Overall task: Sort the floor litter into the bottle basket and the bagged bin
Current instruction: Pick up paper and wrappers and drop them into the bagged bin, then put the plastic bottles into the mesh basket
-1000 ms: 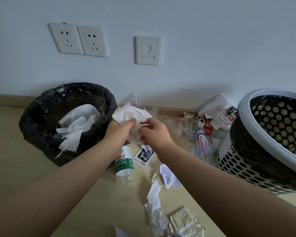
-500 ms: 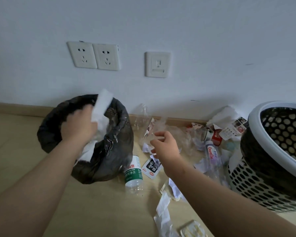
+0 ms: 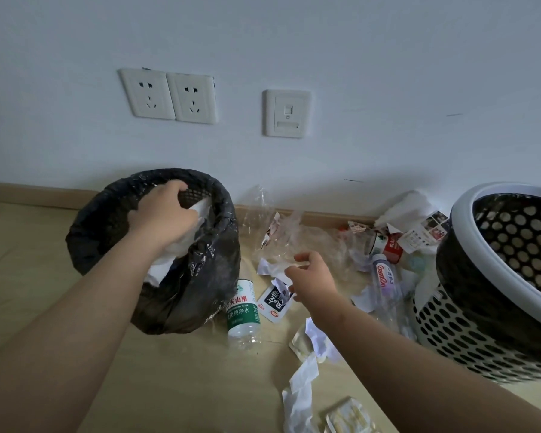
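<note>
The black-bagged bin stands at the left by the wall. My left hand reaches down into its mouth, fingers curled on a white tissue that also shows under my wrist. Hovering open over the floor litter is my right hand, just above a black-and-white packet and beside crumpled clear plastic wrap. A green-labelled bottle lies against the bin. A clear Ganten bottle and a red-labelled bottle lie near the white perforated bottle basket at the right.
White paper scraps and a clear wrapper lie on the wooden floor near me. More tissue and printed paper pile against the skirting board by the basket. Wall sockets sit above the bin.
My left hand carried the white tissue from in front of me leftward and down into the bagged bin. My right hand let go of it and moved lower over the litter.
</note>
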